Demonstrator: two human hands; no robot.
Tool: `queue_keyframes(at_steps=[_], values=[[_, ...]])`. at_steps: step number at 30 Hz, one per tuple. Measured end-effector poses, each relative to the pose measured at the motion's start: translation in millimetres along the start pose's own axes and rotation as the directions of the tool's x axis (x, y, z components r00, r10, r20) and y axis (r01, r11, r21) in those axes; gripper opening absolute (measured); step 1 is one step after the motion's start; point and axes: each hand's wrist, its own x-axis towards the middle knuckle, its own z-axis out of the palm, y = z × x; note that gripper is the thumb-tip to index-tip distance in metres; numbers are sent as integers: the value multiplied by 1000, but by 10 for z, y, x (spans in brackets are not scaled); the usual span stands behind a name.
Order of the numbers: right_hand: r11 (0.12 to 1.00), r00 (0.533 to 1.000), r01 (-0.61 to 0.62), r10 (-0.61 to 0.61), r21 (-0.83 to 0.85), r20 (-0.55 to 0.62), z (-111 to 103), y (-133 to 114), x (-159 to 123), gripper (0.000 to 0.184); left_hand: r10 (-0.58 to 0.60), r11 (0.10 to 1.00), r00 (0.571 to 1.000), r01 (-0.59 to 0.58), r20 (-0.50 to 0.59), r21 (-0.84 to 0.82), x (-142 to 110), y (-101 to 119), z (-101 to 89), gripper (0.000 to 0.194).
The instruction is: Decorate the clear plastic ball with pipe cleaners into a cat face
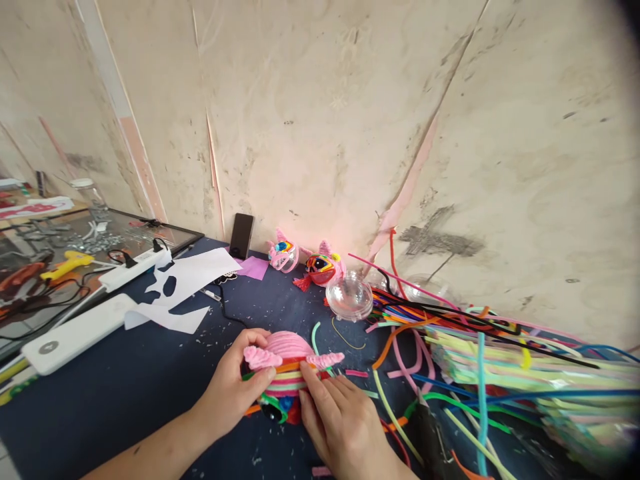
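A round pink pipe-cleaner animal head (pixel 289 344) is between my hands above the dark blue tabletop. It has two twisted pink ears, a band of coloured stripes, and a green, blue and black eye at its lower edge. My left hand (pixel 239 377) grips its left side, thumb beneath the left ear and fingers around the back. My right hand (pixel 345 420) is closed against the right side, its index finger pressing on the stripes below the right ear. Its other fingers curl under and are partly hidden.
Two similar pipe-cleaner heads (pixel 323 265) and a clear plastic half-ball (pixel 349 297) sit by the wall. Loose pipe cleaners (pixel 480 360) spread over the right side, near a black-handled tool (pixel 430 433). At left are cut white paper (pixel 195 277), a power strip (pixel 135 267) and a yellow glue gun (pixel 67 265).
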Motion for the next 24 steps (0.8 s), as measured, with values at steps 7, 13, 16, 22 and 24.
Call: queue_keyframes(at_steps=[7,13,16,22,24], values=[[1000,999,3,-3,6,35,-11,-15,3,30,-15,1000,1000,15,-15,-5,16,-32,-11,20],[1000,997,9,-9,-7,78,-42,-21,8,31,-43,999,999,42,-32,-11,29,-39,2,20],[1000,997,3,-2,-12,81,-39,-17,0,31,-72,997,997,71,-24,-19,27,-7,17,22],[1000,995,-3,1,16,105,-30,3,-8,31,-53,999,997,54,-52,2,38,-18,32,22],[1000,995,-7,6,16,99,-38,5,4,31,-50,999,997,51,-57,3,40,-31,34,22]])
